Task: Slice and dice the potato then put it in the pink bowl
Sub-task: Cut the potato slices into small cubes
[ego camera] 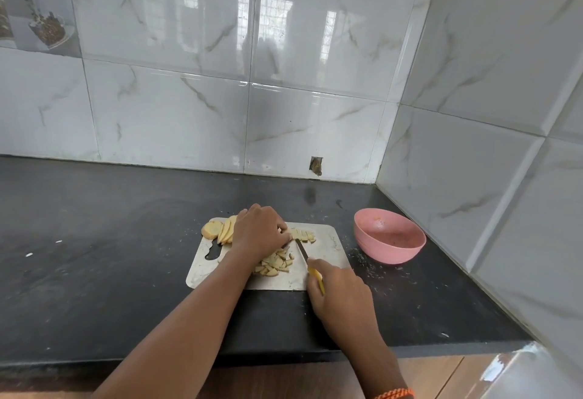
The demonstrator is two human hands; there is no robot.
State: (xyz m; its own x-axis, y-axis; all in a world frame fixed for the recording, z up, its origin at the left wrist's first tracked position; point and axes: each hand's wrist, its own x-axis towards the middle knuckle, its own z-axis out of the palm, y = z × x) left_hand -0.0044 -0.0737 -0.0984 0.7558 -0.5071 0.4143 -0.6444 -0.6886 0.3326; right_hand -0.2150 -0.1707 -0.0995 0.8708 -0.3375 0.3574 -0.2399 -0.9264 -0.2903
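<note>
the left hand (260, 231) presses curled fingers on potato strips (303, 235) on the steel cutting board (328, 251). the right hand (339, 288) grips a yellow-handled knife (310, 264), blade between the hands. diced pieces (273, 264) lie beside the left wrist, uncut slices (220, 230) left of that hand. the pink bowl (389, 237) sits beyond the right hand.

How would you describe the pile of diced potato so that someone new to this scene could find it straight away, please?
On the black counter lies a steel cutting board. The diced potato is the loose heap near the board's front edge, just left of the knife. Unlike the fanned whole slices at the board's back left corner, these are small irregular chunks.
</note>
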